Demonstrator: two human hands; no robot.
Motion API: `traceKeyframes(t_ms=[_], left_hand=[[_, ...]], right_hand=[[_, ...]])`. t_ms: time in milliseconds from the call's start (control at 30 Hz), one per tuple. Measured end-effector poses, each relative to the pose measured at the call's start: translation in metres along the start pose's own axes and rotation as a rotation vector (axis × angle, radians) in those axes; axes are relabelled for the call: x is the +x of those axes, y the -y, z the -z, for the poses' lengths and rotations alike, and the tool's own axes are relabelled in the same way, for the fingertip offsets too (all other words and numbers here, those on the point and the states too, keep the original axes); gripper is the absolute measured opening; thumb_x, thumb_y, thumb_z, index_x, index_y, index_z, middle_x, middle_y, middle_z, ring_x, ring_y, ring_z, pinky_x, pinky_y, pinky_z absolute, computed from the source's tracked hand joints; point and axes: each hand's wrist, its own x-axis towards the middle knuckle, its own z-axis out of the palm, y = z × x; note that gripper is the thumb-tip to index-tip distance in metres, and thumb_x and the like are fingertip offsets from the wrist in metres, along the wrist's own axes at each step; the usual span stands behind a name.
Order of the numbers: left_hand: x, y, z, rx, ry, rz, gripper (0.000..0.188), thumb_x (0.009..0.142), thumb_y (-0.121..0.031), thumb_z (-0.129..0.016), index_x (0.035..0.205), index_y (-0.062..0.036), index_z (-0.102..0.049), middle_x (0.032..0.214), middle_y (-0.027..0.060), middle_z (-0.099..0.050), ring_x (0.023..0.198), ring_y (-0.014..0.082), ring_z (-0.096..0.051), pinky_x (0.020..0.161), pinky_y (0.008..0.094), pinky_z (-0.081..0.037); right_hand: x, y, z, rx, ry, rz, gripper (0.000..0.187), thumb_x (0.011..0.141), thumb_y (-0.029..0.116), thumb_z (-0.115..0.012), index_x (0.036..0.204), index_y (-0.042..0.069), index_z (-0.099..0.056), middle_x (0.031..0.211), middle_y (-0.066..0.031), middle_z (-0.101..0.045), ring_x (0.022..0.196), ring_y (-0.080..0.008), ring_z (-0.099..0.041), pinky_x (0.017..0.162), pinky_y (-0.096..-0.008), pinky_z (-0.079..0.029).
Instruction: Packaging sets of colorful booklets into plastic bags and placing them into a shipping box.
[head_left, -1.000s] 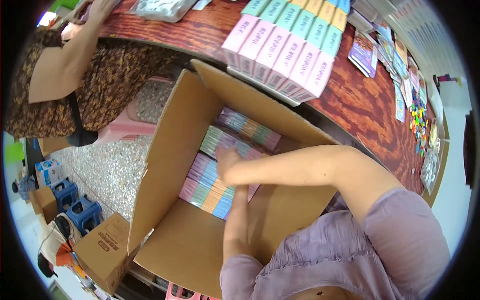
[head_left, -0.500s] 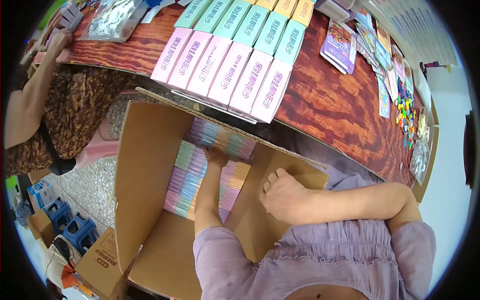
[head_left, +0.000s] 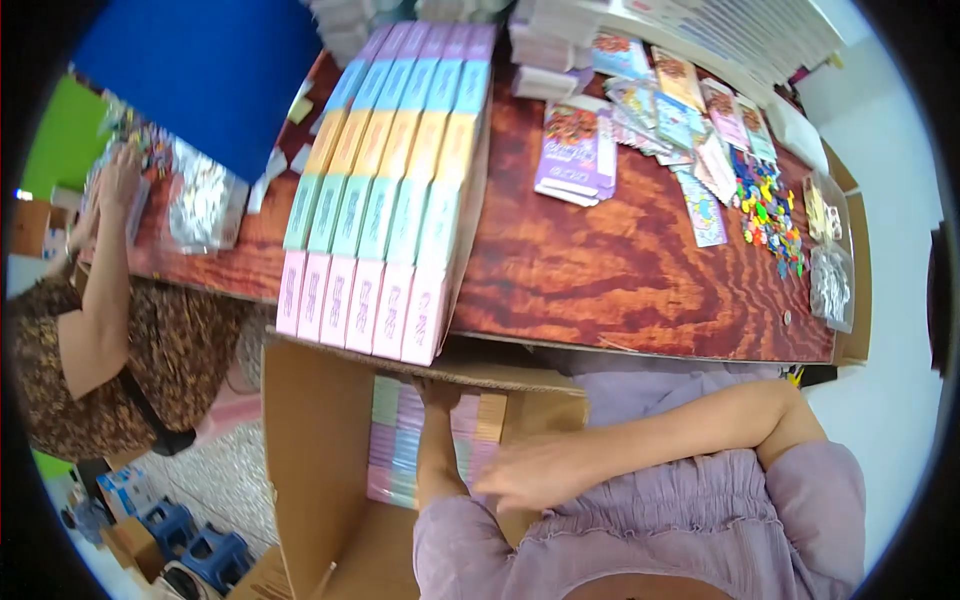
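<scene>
A large open cardboard carton (head_left: 315, 450) stands in front of me below the table edge. Inside it, packed rows of small pastel boxes (head_left: 402, 450) lie in purple, blue, green, pink and orange. My left hand (head_left: 437, 392) reaches down into the carton, over the far part of these boxes. Its fingers are hidden near the far wall, so a grip cannot be made out. My right hand (head_left: 532, 474) hovers above the carton's right side, its fingers smeared by motion and pointing left.
On the wood-grain table (head_left: 590, 290) a long block of pastel boxes (head_left: 370, 220) reaches the front edge. Right of it lie purple packets (head_left: 575, 160), cards and small colourful pieces (head_left: 765, 215). At left, another person's hands (head_left: 118, 185) work beside a plastic bag (head_left: 205, 200). Blue stools (head_left: 215, 555) stand on the floor.
The view has tilted up, showing more of the table and less of the carton's inside. My right hand has moved left, closer to my left forearm, which stays reaching into the carton.
</scene>
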Motion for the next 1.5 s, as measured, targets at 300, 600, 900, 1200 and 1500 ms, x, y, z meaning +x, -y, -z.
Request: traceKeyframes(t_ms=[300,600,900,1200,1500], left_hand=[[-0.055,-0.058,0.37,-1.01,0.778,0.021,0.038,0.092,-0.033,-0.056,0.108,0.0001,-0.066,0.093,0.0155,-0.069,0.092,0.027,-0.066,0.084,0.0372,-0.051],[0.051,-0.003,0.506,-1.413,-0.213,-0.021,0.064,0.098,-0.053,-0.039,0.131,0.001,-0.048,0.127,0.0123,-0.056,0.112,0.0196,-0.055,0.093,0.0338,-0.044],[0.038,-0.03,0.511,-1.611,-0.026,0.07,0.044,0.096,-0.024,-0.054,0.129,0.0037,-0.047,0.12,0.0149,-0.06,0.104,0.02,-0.062,0.085,0.0323,-0.052],[-0.062,-0.127,0.537,-1.487,-0.26,0.0,0.053,0.095,-0.024,-0.053,0.138,0.0019,-0.036,0.125,0.0153,-0.055,0.108,0.0211,-0.059,0.088,0.0325,-0.05],[-0.099,-0.286,0.466,-1.551,-0.097,-0.18,0.069,0.096,-0.015,-0.048,0.151,-0.0077,-0.007,0.149,0.0166,-0.027,0.13,0.0257,-0.038,0.107,0.0379,-0.033]], right_hand=[[-0.12,-0.032,0.086,1.136,-0.697,0.012,0.043,0.096,0.026,-0.056,0.129,-0.001,-0.051,0.115,-0.0118,-0.061,0.102,-0.0197,-0.061,0.085,-0.0319,-0.051],[-0.002,-0.056,0.141,1.284,-1.254,0.017,0.068,0.093,0.048,-0.052,0.134,-0.005,-0.041,0.132,-0.0175,-0.052,0.119,-0.0265,-0.049,0.1,-0.0382,-0.038],[-0.002,-0.032,0.142,1.125,-1.236,-0.186,0.079,0.09,0.057,-0.046,0.139,-0.005,-0.035,0.139,-0.0266,-0.036,0.13,-0.0373,-0.035,0.108,-0.042,-0.029],[-0.037,-0.007,0.103,1.101,-1.232,0.101,0.068,0.093,0.048,-0.047,0.138,-0.003,-0.039,0.132,-0.0256,-0.043,0.125,-0.0345,-0.037,0.107,-0.0436,-0.028],[-0.223,-0.024,0.007,0.737,-1.586,0.213,0.051,0.091,0.034,-0.056,0.124,-0.005,-0.054,0.111,-0.0213,-0.065,0.102,-0.0254,-0.062,0.089,-0.0378,-0.047]])
